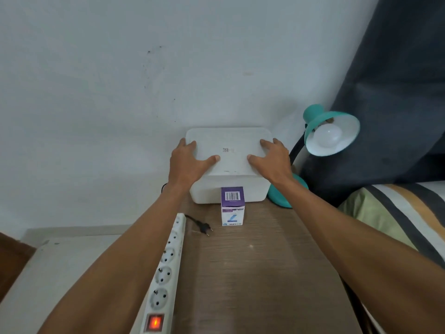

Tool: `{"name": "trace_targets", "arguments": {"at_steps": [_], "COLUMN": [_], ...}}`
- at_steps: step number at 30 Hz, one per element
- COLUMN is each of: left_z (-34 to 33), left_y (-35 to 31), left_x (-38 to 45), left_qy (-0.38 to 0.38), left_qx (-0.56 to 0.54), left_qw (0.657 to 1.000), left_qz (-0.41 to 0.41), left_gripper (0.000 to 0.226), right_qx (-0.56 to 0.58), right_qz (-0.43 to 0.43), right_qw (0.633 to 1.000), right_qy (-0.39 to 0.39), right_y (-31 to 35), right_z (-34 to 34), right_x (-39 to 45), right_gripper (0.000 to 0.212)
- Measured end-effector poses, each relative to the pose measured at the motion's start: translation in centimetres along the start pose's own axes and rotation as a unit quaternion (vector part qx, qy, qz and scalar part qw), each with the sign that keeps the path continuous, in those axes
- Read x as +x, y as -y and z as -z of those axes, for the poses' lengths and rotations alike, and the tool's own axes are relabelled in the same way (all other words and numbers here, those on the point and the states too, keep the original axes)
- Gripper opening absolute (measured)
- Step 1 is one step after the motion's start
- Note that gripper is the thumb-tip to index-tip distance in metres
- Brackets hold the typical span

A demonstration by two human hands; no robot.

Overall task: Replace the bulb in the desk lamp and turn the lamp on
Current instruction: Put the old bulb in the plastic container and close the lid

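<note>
A teal desk lamp (320, 121) stands at the back right of the wooden table (252, 273), its shade tilted toward me with a white bulb (327, 137) in it, unlit. Its black plug (204, 229) lies loose on the table beside the power strip (166, 268). A purple and white bulb box (232, 206) stands upright in front of a white plastic container (228, 189). My left hand (190, 160) grips the left side of the container's lid (228, 143) and my right hand (271, 156) grips its right side; the lid looks raised at the front.
The white power strip lies along the table's left edge, its red switch (154, 322) glowing. A pale wall is close behind the container. A dark curtain (395, 92) hangs at the right above striped bedding (395, 213). A low white surface (60, 266) lies left of the table.
</note>
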State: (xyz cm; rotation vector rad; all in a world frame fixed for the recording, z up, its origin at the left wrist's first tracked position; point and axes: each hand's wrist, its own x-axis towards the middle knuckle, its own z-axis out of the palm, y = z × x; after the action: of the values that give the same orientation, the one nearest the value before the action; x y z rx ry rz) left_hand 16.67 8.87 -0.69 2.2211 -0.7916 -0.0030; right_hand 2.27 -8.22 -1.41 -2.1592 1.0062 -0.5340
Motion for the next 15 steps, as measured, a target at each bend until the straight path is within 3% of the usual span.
{"name": "trace_targets", "arguments": {"at_steps": [6, 10, 15], "left_z": [-0.9, -1.1, -1.0], "left_y": [1.0, 1.2, 1.4], "left_x": [1.1, 0.8, 0.5], "left_qy": [0.003, 0.019, 0.043], "left_qx": [-0.008, 0.001, -0.001], "left_qw": [1.0, 0.999, 0.998], "left_qz": [0.012, 0.028, 0.035], "left_gripper": [0.074, 0.074, 0.077], "right_qx": [-0.013, -0.029, -0.054], "right_qz": [0.0, 0.001, 0.0], "right_qw": [1.0, 0.999, 0.998], "right_qy": [0.01, 0.019, 0.035], "right_y": [-0.4, -1.0, -1.1], "right_z": [-0.5, -1.3, -1.0], "right_x": [1.5, 1.5, 1.6], "right_gripper": [0.06, 0.074, 0.076]}}
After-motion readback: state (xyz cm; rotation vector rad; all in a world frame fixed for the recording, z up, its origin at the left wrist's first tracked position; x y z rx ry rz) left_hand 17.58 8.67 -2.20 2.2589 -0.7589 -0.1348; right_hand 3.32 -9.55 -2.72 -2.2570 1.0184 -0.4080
